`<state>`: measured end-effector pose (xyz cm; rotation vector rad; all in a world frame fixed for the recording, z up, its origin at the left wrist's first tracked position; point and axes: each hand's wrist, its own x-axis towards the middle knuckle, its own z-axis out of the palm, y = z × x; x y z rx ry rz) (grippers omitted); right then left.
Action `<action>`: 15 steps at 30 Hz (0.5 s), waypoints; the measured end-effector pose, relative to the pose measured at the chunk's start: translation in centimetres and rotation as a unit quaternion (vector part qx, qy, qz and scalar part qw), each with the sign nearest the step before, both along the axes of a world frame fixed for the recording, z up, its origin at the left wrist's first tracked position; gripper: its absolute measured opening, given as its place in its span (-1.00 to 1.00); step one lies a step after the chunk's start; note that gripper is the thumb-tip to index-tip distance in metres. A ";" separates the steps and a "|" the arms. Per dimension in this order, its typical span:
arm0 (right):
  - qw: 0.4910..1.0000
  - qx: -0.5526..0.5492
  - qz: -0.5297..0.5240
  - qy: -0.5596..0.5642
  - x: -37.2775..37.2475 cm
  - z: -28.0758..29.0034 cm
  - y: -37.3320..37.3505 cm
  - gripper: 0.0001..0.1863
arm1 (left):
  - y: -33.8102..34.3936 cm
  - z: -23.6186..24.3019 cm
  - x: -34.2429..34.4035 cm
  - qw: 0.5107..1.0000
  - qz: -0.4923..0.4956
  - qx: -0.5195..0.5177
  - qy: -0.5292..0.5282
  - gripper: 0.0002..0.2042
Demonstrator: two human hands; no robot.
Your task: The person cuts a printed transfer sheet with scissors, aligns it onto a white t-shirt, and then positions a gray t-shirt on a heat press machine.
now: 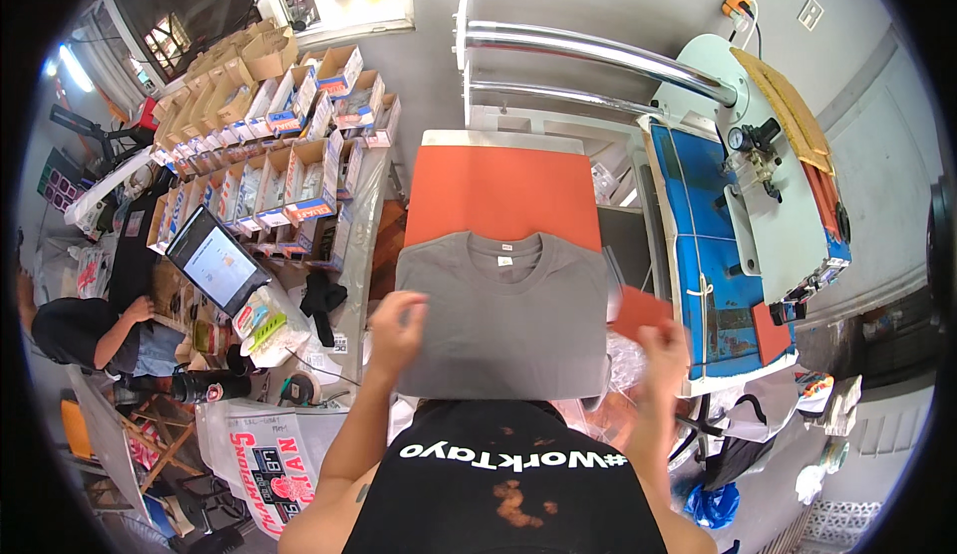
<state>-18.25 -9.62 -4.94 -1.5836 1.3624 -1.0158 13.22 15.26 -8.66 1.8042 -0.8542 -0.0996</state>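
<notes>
A grey T-shirt is spread over the heat press's lower platen, its round neckline on the far side. Beyond the collar shows the platen's bare orange-red pad. My right hand grips a small orange-red rectangular pad at the shirt's right edge. My left hand is beside the shirt's left edge with its fingers curled together; whether anything is in them is hidden.
The press's white head, with gauge and blue underside, is swung out to the right. On the left table are cardboard boxes, a laptop and a tape measure. A person sits at far left.
</notes>
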 end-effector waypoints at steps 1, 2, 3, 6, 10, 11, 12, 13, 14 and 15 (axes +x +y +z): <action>0.990 0.087 0.105 -0.046 2.8 -1.1 1.4 -0.66 | -2.3 2.2 -1.2 0.996 -0.068 -0.025 -0.051 -0.79; 0.978 0.131 0.164 0.017 5.7 -1.4 3.0 -0.69 | -4.6 4.4 -2.6 0.991 -0.105 -0.046 -0.069 -0.78; 0.946 0.195 0.250 -0.062 7.6 -3.1 4.2 -0.73 | -6.4 5.8 -3.2 0.982 -0.147 -0.072 -0.090 -0.76; 0.881 0.245 0.381 -0.135 12.1 -4.0 5.8 -0.81 | -7.2 3.7 -0.9 0.938 -0.297 0.179 -0.016 -0.74; 0.914 -0.086 0.392 0.063 16.8 -5.9 0.2 -0.83 | -5.9 3.6 4.2 0.962 -0.199 0.187 -0.020 -0.74; 0.908 -0.203 0.353 0.095 17.8 -7.3 -1.9 -0.83 | -5.5 2.6 6.1 0.967 -0.175 0.179 -0.040 -0.70; 0.907 -0.261 0.289 0.158 18.9 -7.4 -3.3 -0.85 | -5.7 2.7 7.0 0.981 -0.134 0.131 -0.045 -0.68; 0.897 -0.267 0.296 0.193 19.7 -6.5 -4.3 -0.80 | -5.6 2.4 8.5 0.984 -0.118 0.126 -0.041 -0.69; 0.889 -0.282 0.294 0.210 20.6 -6.9 -5.5 -0.77 | -6.2 2.3 9.5 0.986 -0.116 0.101 -0.069 -0.69; 0.880 -0.295 0.292 0.228 21.1 -7.4 -6.1 -0.73 | -7.4 3.1 9.9 0.983 -0.109 0.072 -0.129 -0.72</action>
